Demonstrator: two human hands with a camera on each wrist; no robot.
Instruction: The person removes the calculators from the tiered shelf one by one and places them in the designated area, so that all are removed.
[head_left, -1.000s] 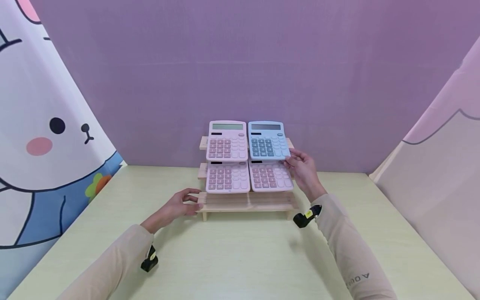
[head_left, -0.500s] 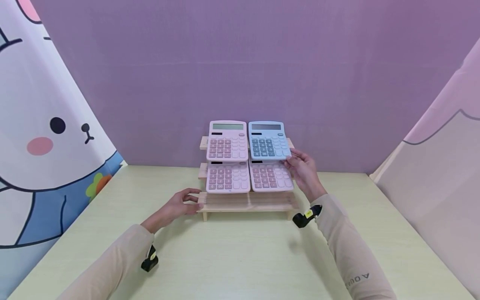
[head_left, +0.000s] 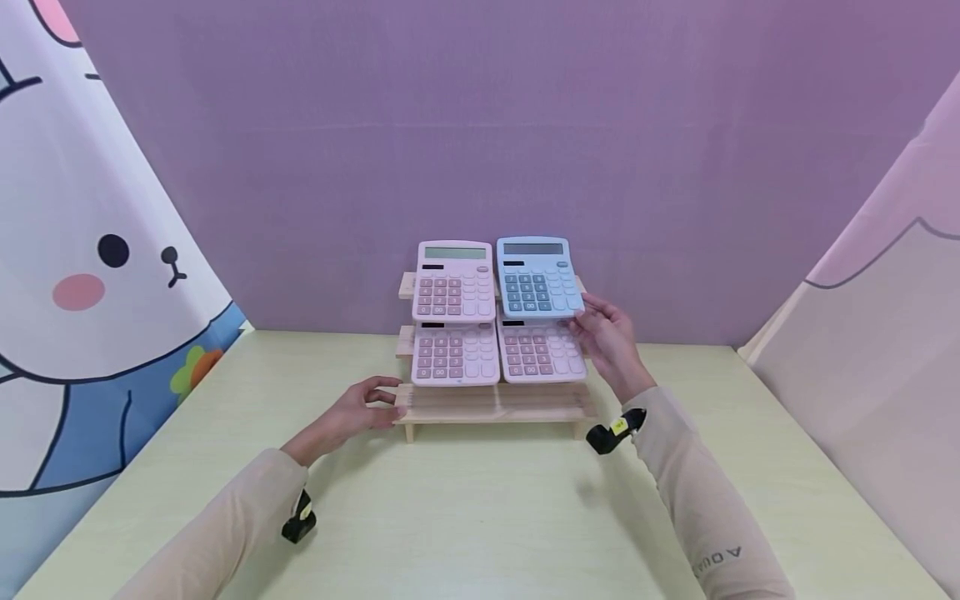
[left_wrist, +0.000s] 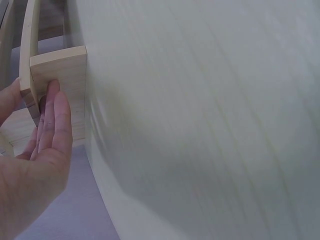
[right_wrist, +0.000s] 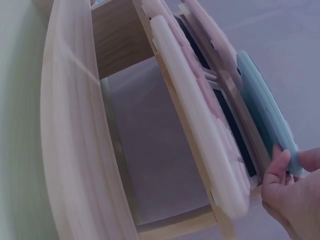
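Note:
On the top step of a three-step wooden display rack (head_left: 495, 403), a blue calculator (head_left: 534, 279) stands at the right beside a pink calculator (head_left: 453, 282). My right hand (head_left: 609, 340) pinches the blue one by its lower right corner; the right wrist view shows thumb and fingers on either face of that blue calculator (right_wrist: 265, 107). Two more pink calculators lean on the middle step, their upper parts hidden. My left hand (head_left: 351, 418) holds the left end of the lowest step, thumb on one side of the board and fingers (left_wrist: 62, 117) on the other.
The rack stands on a pale wood-grain table (head_left: 480, 517) close to a purple backdrop (head_left: 480, 125). A cloth with a cartoon animal (head_left: 90, 275) hangs at the left, and a pinkish-white cloth (head_left: 885, 350) at the right. Each wrist carries a small black camera.
The blue calculator has risen slightly, with its top now above the pink one beside it. My right hand has shifted up a little with it; the left hand stays in place.

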